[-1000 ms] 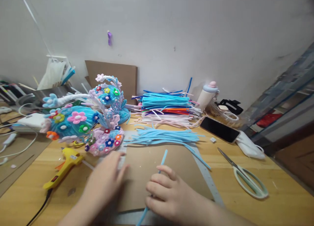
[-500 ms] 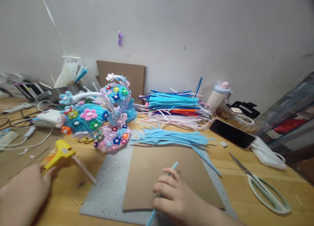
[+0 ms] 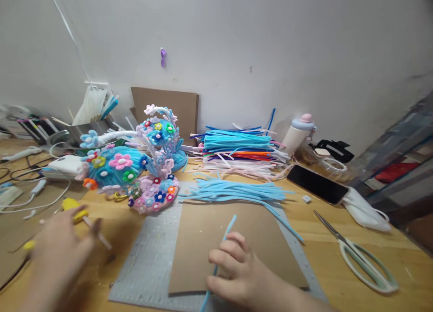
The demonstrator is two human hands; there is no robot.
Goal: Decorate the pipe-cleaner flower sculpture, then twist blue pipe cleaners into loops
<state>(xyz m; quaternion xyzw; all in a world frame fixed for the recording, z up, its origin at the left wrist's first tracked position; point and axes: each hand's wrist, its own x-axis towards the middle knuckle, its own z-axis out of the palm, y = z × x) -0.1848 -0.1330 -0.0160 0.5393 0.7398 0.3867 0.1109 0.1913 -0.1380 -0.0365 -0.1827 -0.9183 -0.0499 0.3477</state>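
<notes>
My left hand (image 3: 64, 244), blurred by motion, is over the yellow glue gun (image 3: 69, 204) at the left of the table. Its thumb and index finger are spread apart, and the palm hides the gun's middle. A white glue stick (image 3: 98, 233) protrudes from the gun. My right hand (image 3: 233, 269) is closed around a light blue pipe cleaner (image 3: 230, 226), above a brown cardboard sheet (image 3: 264, 244). The cardboard lies on a grey cutting mat (image 3: 145, 258). Just beyond it rests a bundle of light blue pipe cleaners (image 3: 237, 190).
Pipe-cleaner flower decorations (image 3: 125, 165) stand at the left back. Behind the bundle is a stack of coloured pipe cleaners (image 3: 237, 142). Scissors (image 3: 358, 258), a phone (image 3: 318, 184) and a bottle (image 3: 297, 133) are to the right. White cables (image 3: 37, 203) run along the left.
My left hand has shifted right over the glue gun, and its fingers have spread from their hold on the handle. The gun has moved left and down. My right hand's pipe cleaner has tilted slightly.
</notes>
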